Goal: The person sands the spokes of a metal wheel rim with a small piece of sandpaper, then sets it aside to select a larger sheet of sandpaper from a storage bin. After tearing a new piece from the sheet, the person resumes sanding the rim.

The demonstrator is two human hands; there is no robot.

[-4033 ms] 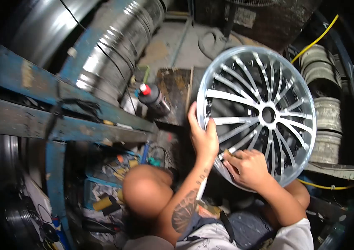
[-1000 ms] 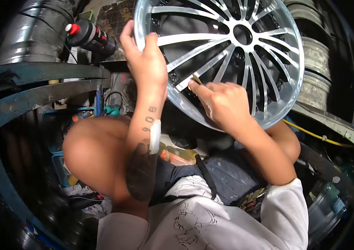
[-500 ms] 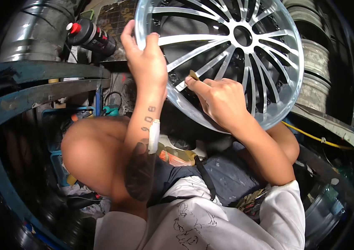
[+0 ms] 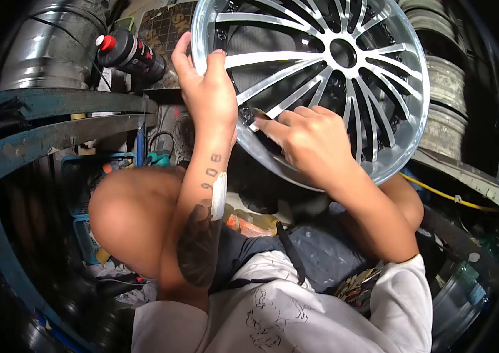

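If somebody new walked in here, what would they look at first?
Probably the big silver wheel at the top, with its shiny spokes fanning out. Next come the two hands: the left hand on the wheel's left edge, the right hand at its lower left. Then the black bottle with a bright red cap, at the upper left.

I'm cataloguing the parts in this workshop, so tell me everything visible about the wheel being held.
The wheel looks like metal: slender, bright silver spokes fan from a round hub with a dark centre hole, with black between them, inside a glossy silver lip. No tyre shows. Its face is towards the camera, its top cut off by the picture. The left hand grips its side; the right hand's fingertips are at a spoke's outer end. Any support underneath is hidden.
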